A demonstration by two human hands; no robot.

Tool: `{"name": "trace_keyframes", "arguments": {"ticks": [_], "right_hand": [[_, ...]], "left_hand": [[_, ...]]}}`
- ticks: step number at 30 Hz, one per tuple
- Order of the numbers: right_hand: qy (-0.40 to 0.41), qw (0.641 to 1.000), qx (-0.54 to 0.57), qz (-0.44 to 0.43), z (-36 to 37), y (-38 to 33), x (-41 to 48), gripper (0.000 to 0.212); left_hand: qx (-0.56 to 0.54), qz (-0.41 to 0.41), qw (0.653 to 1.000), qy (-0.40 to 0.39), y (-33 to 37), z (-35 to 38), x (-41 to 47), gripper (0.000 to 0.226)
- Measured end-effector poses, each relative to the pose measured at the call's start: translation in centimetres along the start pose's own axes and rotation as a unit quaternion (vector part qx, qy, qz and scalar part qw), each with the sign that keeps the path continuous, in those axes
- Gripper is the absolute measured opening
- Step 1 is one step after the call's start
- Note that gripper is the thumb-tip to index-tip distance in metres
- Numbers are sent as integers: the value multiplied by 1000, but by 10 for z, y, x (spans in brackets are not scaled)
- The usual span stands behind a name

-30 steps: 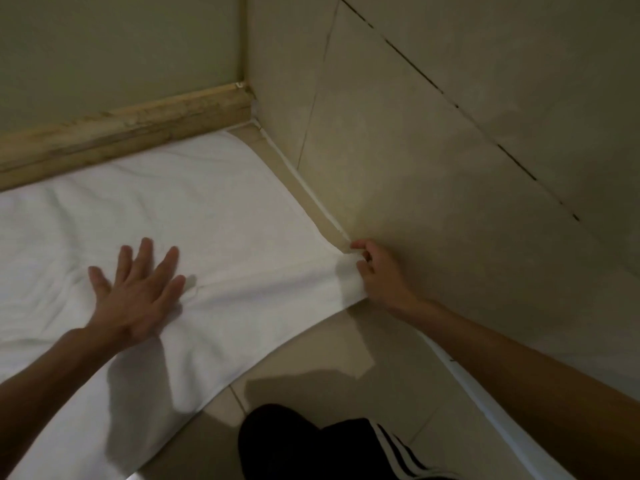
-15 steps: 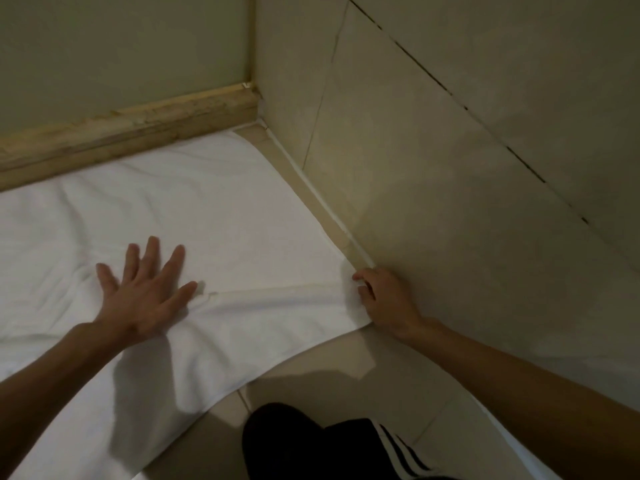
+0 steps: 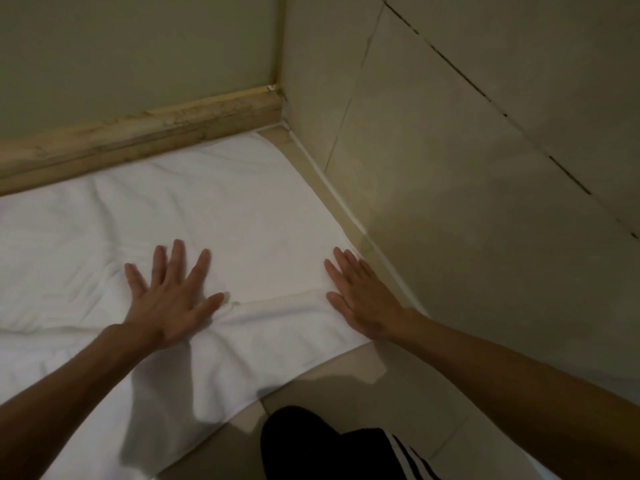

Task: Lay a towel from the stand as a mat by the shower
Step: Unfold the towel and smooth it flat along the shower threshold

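Towel [image 3: 242,209] lies spread on the floor tiles [image 3: 346,393], tucked into the corner beside the wooden skirting [image 3: 156,133]. Your left hand [image 3: 173,299] and right hand [image 3: 363,303] press it flat, fingers [image 3: 178,259] straight and spread. Sweep both palms outward evenly to flatten the crease [image 3: 277,300] between them.

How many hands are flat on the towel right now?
2. The left hand lies flat, fingers spread, midway along the towel; the right hand lies flat on its near corner by the tiled wall. Neither is hidden.
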State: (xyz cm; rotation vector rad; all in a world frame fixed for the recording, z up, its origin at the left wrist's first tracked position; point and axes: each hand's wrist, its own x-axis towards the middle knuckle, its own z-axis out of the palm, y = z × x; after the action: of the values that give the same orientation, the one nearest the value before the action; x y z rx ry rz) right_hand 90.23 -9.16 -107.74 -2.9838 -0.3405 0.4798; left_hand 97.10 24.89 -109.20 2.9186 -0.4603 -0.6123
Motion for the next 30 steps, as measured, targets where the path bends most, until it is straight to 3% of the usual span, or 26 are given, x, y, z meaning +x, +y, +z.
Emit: {"name": "trace_keyframes", "arguments": {"ticks": [6,13,23,30], "right_hand": [[-2,998,-66,5,4,5,4,68],[11,998,-59,6,1,-2,7,67],[60,991,51,-107,-17,-66,38,57],[32,979,25,-201,-17,-136,70,58]], "left_hand": [[12,-4,1000,-2,3,-1,-1,96],[11,20,1000,13,5,-5,-7,94],[7,-8,999,46,-7,-17,-37,89],[-5,-62,994,85,-35,-16,-85,82]]}}
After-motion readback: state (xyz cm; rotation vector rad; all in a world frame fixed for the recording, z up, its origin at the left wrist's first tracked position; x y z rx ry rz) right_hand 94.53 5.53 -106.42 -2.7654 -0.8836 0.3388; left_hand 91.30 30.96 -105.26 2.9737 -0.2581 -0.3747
